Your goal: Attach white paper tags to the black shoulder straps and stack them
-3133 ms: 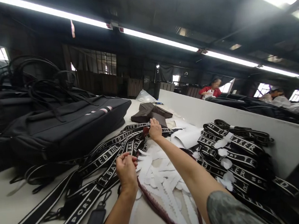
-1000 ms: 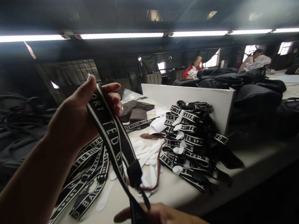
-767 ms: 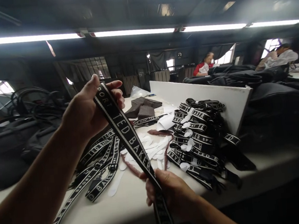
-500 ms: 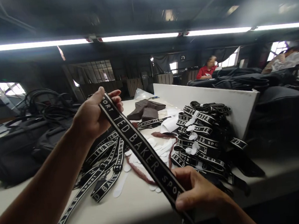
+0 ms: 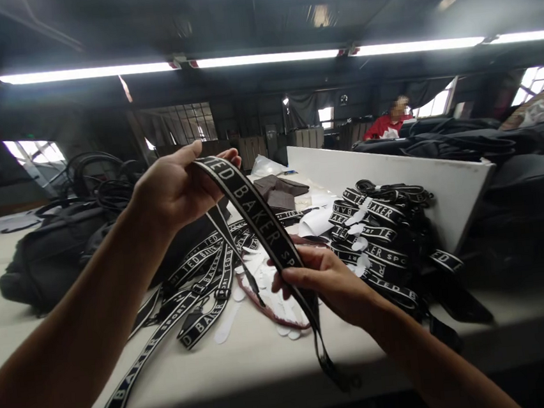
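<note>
Where the black strap point(image 5: 253, 212) sloped through the air between the two hands, the right hand point(image 5: 322, 276) pinched its lower part, thumb on the lettered face and fingers curled behind, nearly closed around the band. Below this grip the strap hung in a narrow loop in front of the table point(image 5: 263, 362); its lowest end was blurred. The left hand point(image 5: 184, 187), higher up, was loosely curled and only partly closed; it held the strap's upper part, which passed over the hand between the raised thumb and the fingers. White letters reading TED BAKER ran along the strap between pale border lines.

Beneath the hands, loose straps point(image 5: 206, 268) of the same pattern lay tangled on the left, beside white pieces point(image 5: 271, 294) partly ringed by a dark red band point(image 5: 257, 298). To the right, folded straps point(image 5: 385, 238) formed a heap, with white tabs point(image 5: 360, 245) along its left part.

Farther back lay a black bag point(image 5: 56, 257) at the left, a curled white sheet point(image 5: 315, 222), brown pouches point(image 5: 280, 193) and a clear plastic bag point(image 5: 264, 166). Beyond the white board point(image 5: 383, 161) were piled black bags point(image 5: 462, 137) and a person in red point(image 5: 384, 127), with bright windows point(image 5: 435, 103) behind.
</note>
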Demonstrator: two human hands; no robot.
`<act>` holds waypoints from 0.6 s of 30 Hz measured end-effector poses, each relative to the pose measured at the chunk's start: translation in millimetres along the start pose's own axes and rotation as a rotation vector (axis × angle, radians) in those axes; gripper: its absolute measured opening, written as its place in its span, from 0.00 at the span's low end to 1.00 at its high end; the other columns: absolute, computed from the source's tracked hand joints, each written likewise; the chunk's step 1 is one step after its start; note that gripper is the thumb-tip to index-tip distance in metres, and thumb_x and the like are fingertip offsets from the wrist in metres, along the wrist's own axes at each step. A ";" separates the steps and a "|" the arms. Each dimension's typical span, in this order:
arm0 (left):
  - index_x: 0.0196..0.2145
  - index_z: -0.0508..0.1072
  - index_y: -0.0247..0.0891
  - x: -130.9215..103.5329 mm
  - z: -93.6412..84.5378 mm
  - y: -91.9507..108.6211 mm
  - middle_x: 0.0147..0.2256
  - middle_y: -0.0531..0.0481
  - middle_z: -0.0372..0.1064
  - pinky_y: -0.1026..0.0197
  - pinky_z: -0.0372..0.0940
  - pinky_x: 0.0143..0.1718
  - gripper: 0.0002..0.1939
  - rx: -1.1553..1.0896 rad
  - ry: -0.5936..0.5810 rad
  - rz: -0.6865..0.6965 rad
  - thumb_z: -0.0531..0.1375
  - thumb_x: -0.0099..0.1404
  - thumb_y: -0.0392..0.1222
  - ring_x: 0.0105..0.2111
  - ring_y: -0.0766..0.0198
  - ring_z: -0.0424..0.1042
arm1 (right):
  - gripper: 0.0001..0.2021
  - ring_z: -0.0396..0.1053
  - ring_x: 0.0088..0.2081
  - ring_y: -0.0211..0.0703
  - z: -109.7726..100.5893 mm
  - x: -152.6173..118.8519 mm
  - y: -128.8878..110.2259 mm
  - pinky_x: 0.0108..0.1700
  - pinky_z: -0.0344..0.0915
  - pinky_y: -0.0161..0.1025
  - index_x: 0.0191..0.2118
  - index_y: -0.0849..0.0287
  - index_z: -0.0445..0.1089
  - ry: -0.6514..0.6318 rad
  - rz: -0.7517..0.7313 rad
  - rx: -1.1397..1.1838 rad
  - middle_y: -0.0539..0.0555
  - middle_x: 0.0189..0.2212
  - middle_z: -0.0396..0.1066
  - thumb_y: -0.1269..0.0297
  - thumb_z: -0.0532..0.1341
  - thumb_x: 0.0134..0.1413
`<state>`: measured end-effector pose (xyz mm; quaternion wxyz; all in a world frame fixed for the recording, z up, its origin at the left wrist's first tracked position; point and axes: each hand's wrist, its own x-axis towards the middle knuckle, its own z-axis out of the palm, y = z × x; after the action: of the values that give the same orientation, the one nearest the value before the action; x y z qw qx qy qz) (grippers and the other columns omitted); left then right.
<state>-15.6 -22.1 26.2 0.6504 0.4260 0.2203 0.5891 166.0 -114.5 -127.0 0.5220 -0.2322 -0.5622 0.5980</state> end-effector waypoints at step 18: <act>0.43 0.67 0.31 -26.5 62.7 30.5 0.39 0.46 0.69 0.56 0.67 0.51 0.16 0.196 -0.457 0.268 0.45 0.76 0.44 0.45 0.62 0.71 | 0.14 0.70 0.28 0.33 22.7 97.1 -53.2 0.30 0.70 0.31 0.37 0.56 0.71 -0.049 -0.411 0.107 0.49 0.35 0.74 0.51 0.67 0.52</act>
<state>10.7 -67.6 79.2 0.5551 0.6341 0.0655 0.5343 131.9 -47.7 -42.4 0.6308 -0.0701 -0.5775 0.5135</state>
